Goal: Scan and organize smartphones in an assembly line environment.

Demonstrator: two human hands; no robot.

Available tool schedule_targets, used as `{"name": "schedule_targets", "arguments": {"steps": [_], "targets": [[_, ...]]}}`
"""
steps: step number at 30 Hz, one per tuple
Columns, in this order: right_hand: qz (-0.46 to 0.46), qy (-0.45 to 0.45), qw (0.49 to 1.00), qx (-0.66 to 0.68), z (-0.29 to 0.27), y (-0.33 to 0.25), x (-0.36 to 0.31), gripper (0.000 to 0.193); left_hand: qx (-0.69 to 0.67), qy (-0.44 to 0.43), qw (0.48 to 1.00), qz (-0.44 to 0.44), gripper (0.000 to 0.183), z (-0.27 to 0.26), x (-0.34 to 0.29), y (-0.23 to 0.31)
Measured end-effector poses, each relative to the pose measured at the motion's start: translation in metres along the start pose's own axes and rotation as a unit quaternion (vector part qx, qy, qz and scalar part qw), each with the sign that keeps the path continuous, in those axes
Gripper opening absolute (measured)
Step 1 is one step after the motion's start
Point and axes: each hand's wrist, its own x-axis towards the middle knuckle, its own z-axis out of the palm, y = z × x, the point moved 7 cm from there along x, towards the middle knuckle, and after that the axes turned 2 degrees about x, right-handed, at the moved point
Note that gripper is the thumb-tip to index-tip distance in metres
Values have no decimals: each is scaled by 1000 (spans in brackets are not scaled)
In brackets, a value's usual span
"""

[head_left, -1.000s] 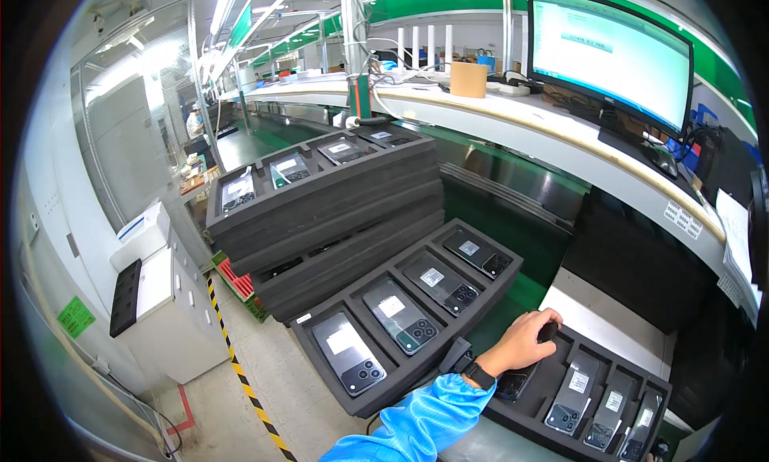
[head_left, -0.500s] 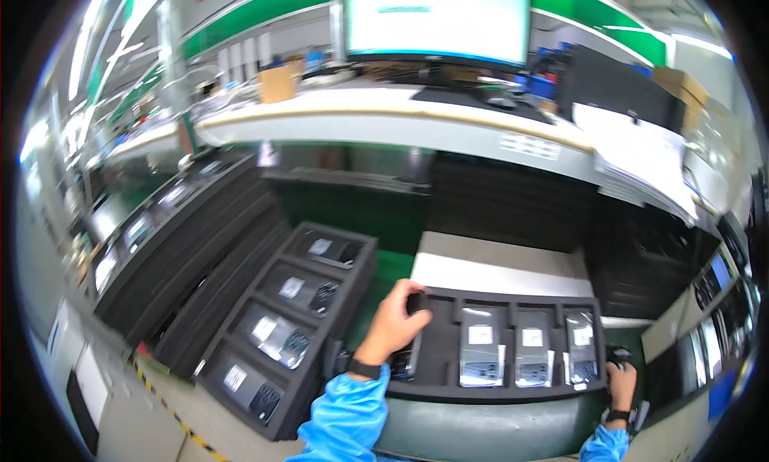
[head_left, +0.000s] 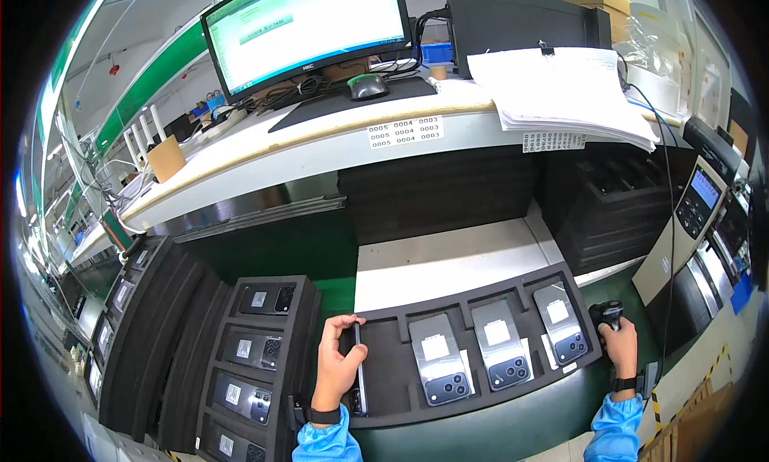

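My left hand [head_left: 334, 362] is closed on a smartphone [head_left: 359, 375], holding it on edge at the left end of a black foam tray [head_left: 384, 346]. The bare compartment of the tray lies just right of that phone. Three more phones lie back up in the other compartments, such as the middle phone [head_left: 498, 342], each with a white label and white slips at its side. Just off the tray's right end, my right hand [head_left: 621, 351] grips a black handheld scanner [head_left: 606, 310]. Its head points away from me.
On the left stands a second foam tray [head_left: 298, 334] of labelled phones, beside stacked foam trays [head_left: 160, 326]. Behind are a white surface [head_left: 440, 258] and a shelf with a monitor [head_left: 308, 29], mouse [head_left: 368, 86] and papers [head_left: 561, 93]. A beige machine [head_left: 681, 221] stands right.
My view has swung to the right, shifting the scene leftward. The phone in my left hand now shows edge-on, clearer than before. My right hand keeps hold of the scanner by the tray.
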Motion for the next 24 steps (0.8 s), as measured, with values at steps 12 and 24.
{"name": "schedule_targets", "arguments": {"steps": [12,24], "targets": [[-15,23,998,-48,-5,-5,1,33,6,2,1000,-1,47,2,1,5],[-273,180,945,-22,-30,-61,-36,56,-30,-20,999,-25,45,-11,-4,0]]}}
